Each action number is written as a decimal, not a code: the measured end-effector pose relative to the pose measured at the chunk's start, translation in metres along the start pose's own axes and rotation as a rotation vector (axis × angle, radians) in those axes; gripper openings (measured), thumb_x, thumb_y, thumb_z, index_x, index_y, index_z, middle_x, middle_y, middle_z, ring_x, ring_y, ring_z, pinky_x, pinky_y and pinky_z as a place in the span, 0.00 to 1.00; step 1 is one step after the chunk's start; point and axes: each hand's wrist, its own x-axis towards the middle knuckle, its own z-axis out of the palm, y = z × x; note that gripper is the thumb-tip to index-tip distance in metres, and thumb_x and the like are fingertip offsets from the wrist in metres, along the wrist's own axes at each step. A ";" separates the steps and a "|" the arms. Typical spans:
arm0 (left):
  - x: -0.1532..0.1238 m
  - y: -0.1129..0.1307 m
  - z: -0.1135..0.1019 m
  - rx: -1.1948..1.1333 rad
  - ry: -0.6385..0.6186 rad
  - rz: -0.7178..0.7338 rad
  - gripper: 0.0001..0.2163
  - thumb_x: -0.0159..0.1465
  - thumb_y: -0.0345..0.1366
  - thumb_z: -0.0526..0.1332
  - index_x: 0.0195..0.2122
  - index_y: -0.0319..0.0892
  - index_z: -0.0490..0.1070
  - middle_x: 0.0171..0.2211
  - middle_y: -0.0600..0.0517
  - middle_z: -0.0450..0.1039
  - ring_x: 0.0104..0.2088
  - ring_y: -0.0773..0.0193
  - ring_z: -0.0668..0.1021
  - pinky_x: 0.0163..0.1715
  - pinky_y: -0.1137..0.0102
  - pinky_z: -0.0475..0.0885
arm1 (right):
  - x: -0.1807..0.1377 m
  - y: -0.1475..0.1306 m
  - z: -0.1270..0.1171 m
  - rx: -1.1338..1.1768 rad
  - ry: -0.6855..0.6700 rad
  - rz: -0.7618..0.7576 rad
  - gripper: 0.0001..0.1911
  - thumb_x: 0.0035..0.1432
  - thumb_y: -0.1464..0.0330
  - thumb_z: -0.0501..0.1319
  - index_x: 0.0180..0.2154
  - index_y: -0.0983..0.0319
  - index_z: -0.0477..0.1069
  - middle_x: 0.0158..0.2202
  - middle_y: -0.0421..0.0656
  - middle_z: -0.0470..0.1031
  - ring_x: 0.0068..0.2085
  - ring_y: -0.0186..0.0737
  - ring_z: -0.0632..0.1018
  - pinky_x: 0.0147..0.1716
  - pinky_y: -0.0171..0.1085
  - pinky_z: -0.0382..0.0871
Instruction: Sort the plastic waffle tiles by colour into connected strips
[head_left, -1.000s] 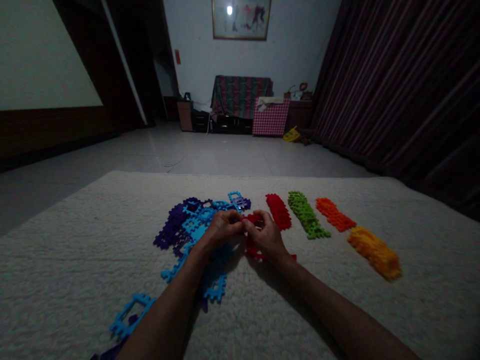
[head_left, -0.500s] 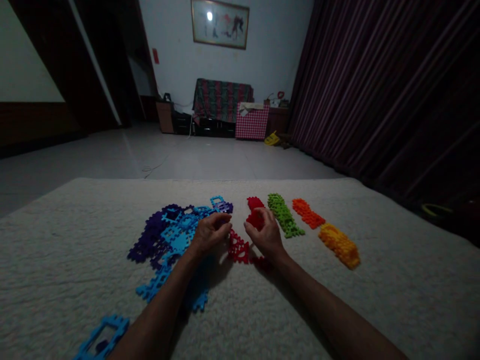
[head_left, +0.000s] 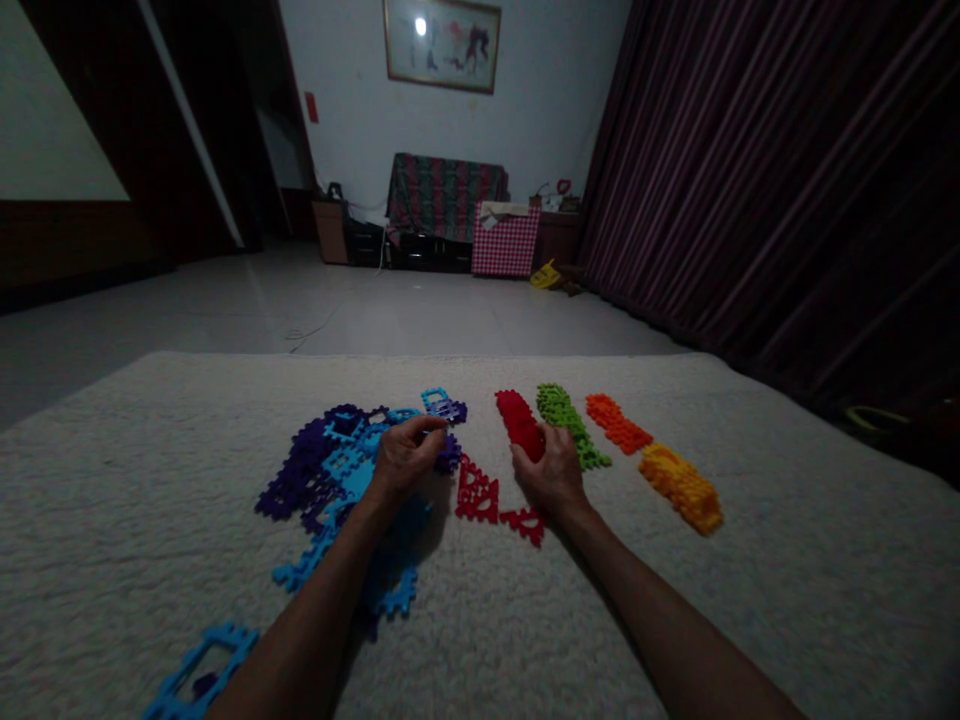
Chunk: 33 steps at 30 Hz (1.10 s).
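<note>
My left hand (head_left: 403, 456) hovers with curled fingers over a heap of blue and purple interlocking tiles (head_left: 337, 470), pinching near a purple piece; what it holds is hard to make out. My right hand (head_left: 553, 470) rests against the near end of the red tile row (head_left: 519, 422), fingers pressed on a red tile. Between my hands lie two loose red triangular tiles, one larger (head_left: 475, 492) and one smaller (head_left: 526, 522), on the cream rug (head_left: 675, 600).
Rows of green (head_left: 568, 424), orange (head_left: 616, 422) and yellow (head_left: 681, 486) tiles lie right of the red row. A lone blue tile (head_left: 196, 672) sits near my left elbow. Beyond the rug are grey floor, a cabinet (head_left: 447, 210) and dark curtains (head_left: 787, 180).
My hands have separated. The right hand carried a red tile to the end of the red row; the left hand moved back over the blue and purple heap.
</note>
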 end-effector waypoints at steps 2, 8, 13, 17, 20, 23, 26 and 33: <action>0.001 -0.001 0.000 -0.009 0.014 0.002 0.13 0.55 0.42 0.60 0.35 0.40 0.79 0.24 0.51 0.78 0.27 0.62 0.79 0.30 0.70 0.74 | -0.001 -0.001 -0.001 -0.010 -0.001 0.019 0.24 0.52 0.59 0.62 0.48 0.66 0.69 0.42 0.52 0.69 0.45 0.52 0.72 0.48 0.50 0.69; 0.002 -0.005 -0.001 -0.022 -0.010 -0.002 0.13 0.55 0.43 0.60 0.35 0.41 0.79 0.24 0.52 0.78 0.27 0.62 0.79 0.31 0.70 0.74 | -0.003 -0.009 -0.004 -0.006 0.004 0.009 0.26 0.53 0.61 0.62 0.51 0.66 0.67 0.46 0.53 0.67 0.49 0.52 0.71 0.52 0.50 0.67; 0.001 -0.006 -0.001 -0.013 0.001 0.006 0.13 0.55 0.42 0.61 0.35 0.42 0.79 0.23 0.53 0.77 0.27 0.63 0.79 0.30 0.71 0.73 | -0.005 -0.011 -0.005 0.023 0.030 -0.052 0.23 0.54 0.63 0.60 0.50 0.66 0.67 0.45 0.52 0.67 0.49 0.51 0.70 0.53 0.50 0.67; 0.002 -0.001 -0.005 -0.035 0.007 -0.009 0.13 0.54 0.42 0.61 0.34 0.41 0.79 0.25 0.52 0.78 0.27 0.63 0.79 0.29 0.71 0.73 | -0.005 -0.010 -0.004 0.062 0.038 -0.057 0.21 0.56 0.63 0.60 0.50 0.63 0.67 0.47 0.52 0.68 0.50 0.50 0.70 0.53 0.50 0.66; 0.009 0.003 -0.014 -0.100 0.049 -0.056 0.15 0.54 0.41 0.60 0.37 0.39 0.78 0.29 0.50 0.80 0.27 0.63 0.80 0.29 0.71 0.74 | -0.004 -0.009 -0.007 0.110 0.061 -0.054 0.19 0.57 0.63 0.58 0.48 0.64 0.69 0.46 0.52 0.69 0.49 0.49 0.71 0.53 0.50 0.67; 0.015 0.004 -0.028 -0.043 0.080 -0.125 0.14 0.53 0.38 0.60 0.38 0.39 0.79 0.29 0.50 0.80 0.26 0.64 0.80 0.27 0.72 0.73 | -0.002 -0.010 -0.013 0.143 0.080 -0.090 0.15 0.58 0.66 0.56 0.46 0.62 0.71 0.46 0.51 0.71 0.49 0.49 0.72 0.53 0.49 0.67; 0.009 0.003 -0.041 0.160 0.041 -0.108 0.11 0.53 0.34 0.60 0.35 0.41 0.80 0.27 0.50 0.80 0.29 0.61 0.80 0.31 0.69 0.75 | -0.004 -0.020 -0.021 0.179 0.039 -0.200 0.11 0.58 0.70 0.54 0.41 0.60 0.73 0.43 0.49 0.73 0.48 0.47 0.73 0.52 0.49 0.66; -0.034 -0.005 -0.047 0.411 -0.049 0.033 0.14 0.55 0.31 0.59 0.40 0.43 0.80 0.42 0.47 0.81 0.45 0.55 0.80 0.51 0.62 0.72 | -0.041 -0.090 -0.023 0.405 -0.384 -0.460 0.14 0.52 0.75 0.55 0.40 0.61 0.73 0.40 0.46 0.76 0.43 0.43 0.75 0.46 0.42 0.69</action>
